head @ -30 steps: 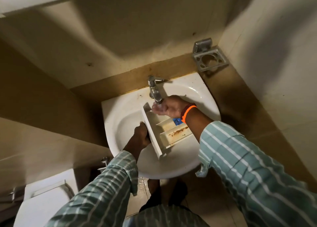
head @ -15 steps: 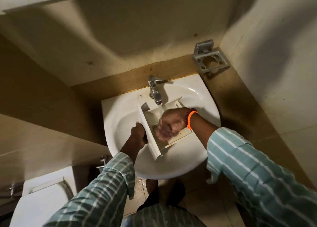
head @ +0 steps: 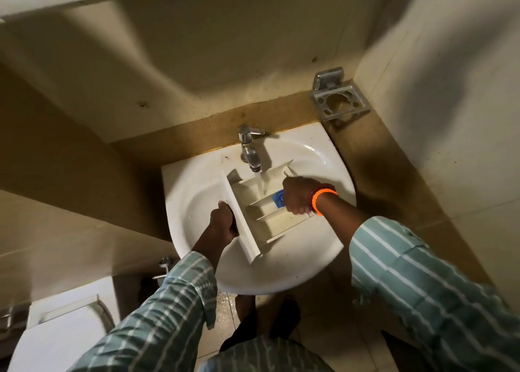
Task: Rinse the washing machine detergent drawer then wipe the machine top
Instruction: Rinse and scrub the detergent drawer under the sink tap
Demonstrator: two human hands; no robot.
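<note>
The white detergent drawer [head: 254, 208] lies tilted inside the white sink [head: 194, 200], its compartments facing up. Water runs from the chrome tap [head: 250, 153] into the drawer's far compartment. My left hand [head: 223, 221] grips the drawer's front panel at the left. My right hand [head: 295, 196] is closed on the drawer's right end, beside a blue insert [head: 279, 199]. Brown residue shows along the near compartment.
A metal holder [head: 339, 100] is fixed to the wall right of the sink. A white toilet cistern [head: 70, 324] stands at the lower left, with a small valve [head: 164, 264] on the wall beside it. Beige walls close in on both sides.
My right hand left the tap, passed over the middle compartments, and now sits at the drawer's right end. Water now runs into the drawer. The left hand has kept its grip.
</note>
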